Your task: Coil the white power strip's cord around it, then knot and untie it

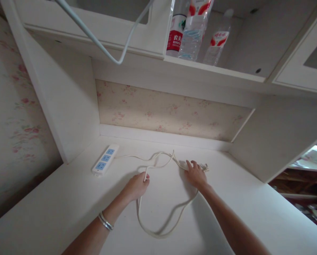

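A white power strip (pixel 105 160) with blue socket faces lies on the white desktop at the left. Its cream power cord (pixel 158 234) runs rightward and hangs in a wide loop between my hands. My left hand (pixel 138 186) is closed around one stretch of the cord, slightly above the desktop. On the right, my right hand (pixel 196 175) curls over the cord, partly hiding it. Just beyond its fingers, the cord's plug (pixel 205 167) shows with its prongs. Several strands cross near the middle of the desk.
Overhead, a shelf (pixel 214 69) holds clear plastic bottles (pixel 191 39) and a red-labelled bottle (pixel 175 37). A pale bent rod or cable (pixel 118 61) hangs in front of the upper cabinet. Side panels (pixel 65 92) bound the desk, with floral wallpaper (pixel 158 109) behind.
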A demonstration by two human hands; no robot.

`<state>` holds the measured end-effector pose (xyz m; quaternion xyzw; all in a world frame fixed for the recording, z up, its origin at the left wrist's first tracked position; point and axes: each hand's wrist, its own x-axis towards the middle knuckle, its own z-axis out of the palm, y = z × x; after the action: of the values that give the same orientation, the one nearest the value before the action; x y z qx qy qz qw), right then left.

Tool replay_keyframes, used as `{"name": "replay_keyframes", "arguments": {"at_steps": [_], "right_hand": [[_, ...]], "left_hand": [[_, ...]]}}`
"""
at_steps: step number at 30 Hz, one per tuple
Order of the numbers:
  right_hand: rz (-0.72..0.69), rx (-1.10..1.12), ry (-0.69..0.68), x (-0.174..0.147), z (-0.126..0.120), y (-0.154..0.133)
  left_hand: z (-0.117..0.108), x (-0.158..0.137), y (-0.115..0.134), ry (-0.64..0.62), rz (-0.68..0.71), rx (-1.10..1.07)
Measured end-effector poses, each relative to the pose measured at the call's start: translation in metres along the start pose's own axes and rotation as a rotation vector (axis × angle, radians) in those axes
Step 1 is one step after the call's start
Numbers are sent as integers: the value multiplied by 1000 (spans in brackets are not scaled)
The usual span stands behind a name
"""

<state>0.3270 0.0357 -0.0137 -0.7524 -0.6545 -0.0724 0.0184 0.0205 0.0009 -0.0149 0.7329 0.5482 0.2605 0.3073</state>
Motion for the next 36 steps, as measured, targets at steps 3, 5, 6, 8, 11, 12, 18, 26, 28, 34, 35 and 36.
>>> {"name": "replay_keyframes", "arguments": {"at_steps": [3,5,6,8,11,12,18,26,28,34,35,36], "right_hand": [[-12,-6,-109,16,0,2],[-21,-7,-135,22,0,3],[-28,-7,-137,23,0,2],[-49,2,-141,24,-1,1],[-76,43,-144,24,-4,-1],[-81,66,-139,24,-6,-2],[-130,322,-96,26,-27,-7],[-147,929,-90,12,-60,-36],[-152,1192,-111,5,-67,-47],[-226,1502,-193,-8,-82,-62],[-233,1516,-213,-9,-84,-61],[-228,1515,-228,-9,-85,-58]], "left_hand": [[-2,3,1,166,-10,109],[-5,2,1,278,-46,189],[-6,1,1,317,-54,216],[-7,-2,1,334,-56,240],[-6,-6,4,267,-44,312],[-5,-7,5,252,-17,347],[7,-14,18,156,337,287],[14,0,59,188,366,-26],[15,15,76,153,396,-65],[30,57,100,-35,227,-350],[32,60,100,-38,204,-365],[33,61,99,-43,191,-370]]}}
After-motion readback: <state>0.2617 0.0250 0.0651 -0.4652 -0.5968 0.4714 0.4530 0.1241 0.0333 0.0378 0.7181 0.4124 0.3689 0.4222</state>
